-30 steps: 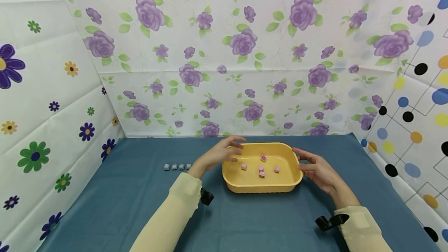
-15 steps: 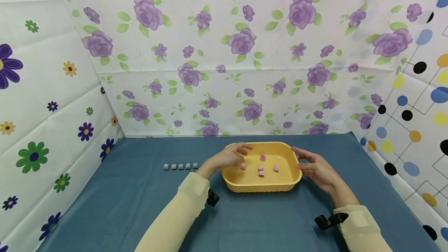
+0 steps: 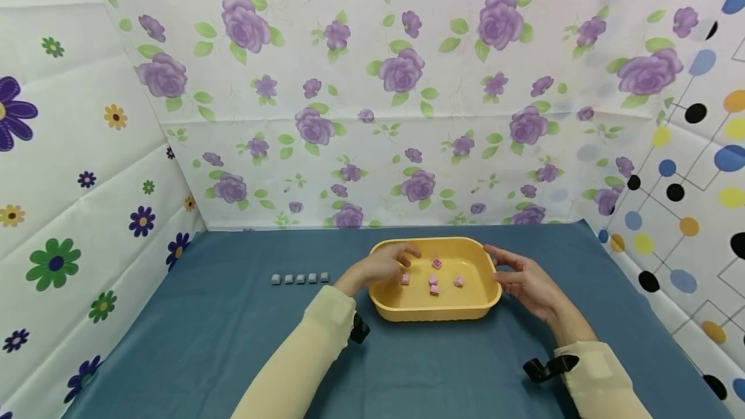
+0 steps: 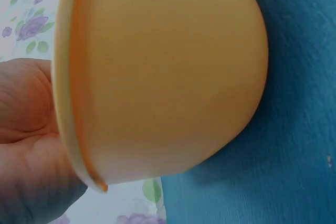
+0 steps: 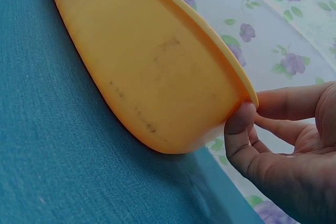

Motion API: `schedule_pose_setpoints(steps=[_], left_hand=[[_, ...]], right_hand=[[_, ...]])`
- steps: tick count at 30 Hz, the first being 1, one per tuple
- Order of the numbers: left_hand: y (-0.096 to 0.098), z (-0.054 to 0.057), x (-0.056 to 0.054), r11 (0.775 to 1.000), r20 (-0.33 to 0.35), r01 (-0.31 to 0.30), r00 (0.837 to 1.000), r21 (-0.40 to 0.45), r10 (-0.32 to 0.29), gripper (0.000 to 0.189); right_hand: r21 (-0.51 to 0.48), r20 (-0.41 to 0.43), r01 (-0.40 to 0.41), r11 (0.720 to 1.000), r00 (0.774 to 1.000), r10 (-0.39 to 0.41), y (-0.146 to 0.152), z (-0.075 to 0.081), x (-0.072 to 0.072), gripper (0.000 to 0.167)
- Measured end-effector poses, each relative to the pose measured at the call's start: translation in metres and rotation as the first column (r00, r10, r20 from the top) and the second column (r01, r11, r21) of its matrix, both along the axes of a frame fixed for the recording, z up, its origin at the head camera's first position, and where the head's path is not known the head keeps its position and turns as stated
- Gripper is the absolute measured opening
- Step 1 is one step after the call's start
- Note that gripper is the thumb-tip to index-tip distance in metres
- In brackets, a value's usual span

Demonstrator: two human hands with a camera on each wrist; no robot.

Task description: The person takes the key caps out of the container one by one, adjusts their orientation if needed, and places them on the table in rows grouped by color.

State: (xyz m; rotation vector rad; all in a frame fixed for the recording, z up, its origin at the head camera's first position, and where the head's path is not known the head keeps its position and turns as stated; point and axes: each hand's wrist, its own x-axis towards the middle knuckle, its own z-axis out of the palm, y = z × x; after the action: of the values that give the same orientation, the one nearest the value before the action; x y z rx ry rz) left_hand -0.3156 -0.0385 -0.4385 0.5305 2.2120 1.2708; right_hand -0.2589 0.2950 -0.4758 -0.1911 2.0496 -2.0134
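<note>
A yellow plastic basin (image 3: 436, 314) stands on the cloth in the head view. Several small pink blocks (image 3: 458, 282), shaped like keycaps, lie scattered on its floor. My left hand (image 3: 381, 265) reaches over the left rim into the basin, its fingers bent loosely and low beside the leftmost pink block (image 3: 405, 280). In the left wrist view the basin wall (image 4: 168, 77) hides those fingertips. At the right end my right hand (image 3: 532, 286) pinches the rim between thumb and fingers; the right wrist view shows the thumb (image 5: 241, 119) against the outside of the wall.
Left of the basin, several small grey blocks (image 3: 300, 279) of similar shape sit in a straight row. A blue cloth (image 3: 233, 354) covers the table. Flowered sheets (image 3: 349, 83) hang behind and at the left, a dotted one (image 3: 698, 212) at the right.
My left hand has moved right and down into the basin, uncovering the right end of the grey row. My right hand stays at the rim, and the pink blocks lie as before.
</note>
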Motion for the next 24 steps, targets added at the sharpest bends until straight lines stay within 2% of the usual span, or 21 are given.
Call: schedule_pose_setpoints(steps=[7, 16, 20, 24], left_hand=[[0.009, -0.004, 0.0, 0.997, -0.069, 0.05, 0.996, -0.05, -0.054, 0.055], [0.017, -0.015, -0.003, 0.999, -0.094, 0.035, 0.995, -0.029, -0.038, 0.061], [0.021, -0.019, -0.002, 0.998, -0.141, 0.03, 0.989, -0.057, -0.037, 0.062], [0.025, -0.022, -0.001, 0.994, -0.211, 0.008, 0.977, -0.109, -0.031, 0.056]], right_hand=[[0.001, -0.001, -0.002, 1.0, 1.0, 0.002, 0.001, 0.0, 0.001, 0.072], [0.001, -0.003, -0.01, 1.0, 1.0, 0.01, 0.001, 0.0, 0.0, 0.072], [-0.002, -0.002, -0.01, 1.0, 1.0, 0.01, 0.001, 0.001, 0.001, 0.072], [-0.003, -0.002, -0.007, 1.0, 1.0, 0.007, 0.001, 0.001, 0.001, 0.071]])
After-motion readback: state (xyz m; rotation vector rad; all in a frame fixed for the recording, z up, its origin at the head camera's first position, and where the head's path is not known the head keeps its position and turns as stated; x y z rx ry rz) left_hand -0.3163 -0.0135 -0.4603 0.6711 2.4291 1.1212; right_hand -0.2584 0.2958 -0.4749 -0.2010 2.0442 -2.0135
